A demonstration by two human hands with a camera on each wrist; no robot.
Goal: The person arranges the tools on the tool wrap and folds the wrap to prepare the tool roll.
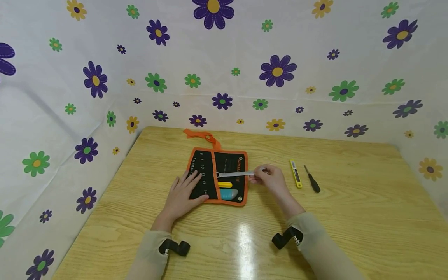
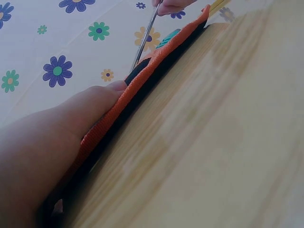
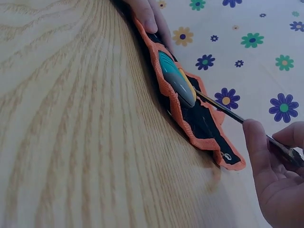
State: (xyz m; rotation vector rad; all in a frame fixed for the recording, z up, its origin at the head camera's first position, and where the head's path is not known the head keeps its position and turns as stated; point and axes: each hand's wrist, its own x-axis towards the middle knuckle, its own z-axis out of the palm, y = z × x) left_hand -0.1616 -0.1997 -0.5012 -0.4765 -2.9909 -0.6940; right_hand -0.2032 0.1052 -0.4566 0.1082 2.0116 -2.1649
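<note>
A black tool pouch (image 1: pixel 224 160) with orange trim lies spread on the table, its pocket strip printed with size numbers. My left hand (image 1: pixel 182 196) rests on the pouch's left side, fingers spread over the black cloth and thumb at the lower edge. Between thumb and fingers my right hand (image 1: pixel 273 181) pinches one end of a silver wrench (image 1: pixel 238 174). The wrench's ring end is right at the pocket's orange edge. Below it, a yellow handle (image 1: pixel 225 184) and a teal-and-grey handle (image 1: pixel 229 194) stick out of pockets. In the right wrist view the wrench (image 3: pixel 221 108) slants toward the pouch.
Right of the right hand lie a yellow utility knife (image 1: pixel 295 174) and a dark-handled screwdriver (image 1: pixel 312 179) on the wooden table (image 1: pixel 367 202). An orange tie strap (image 1: pixel 201 134) trails from the pouch's far edge. Flower-patterned cloth (image 1: pixel 245 46) stands behind the table.
</note>
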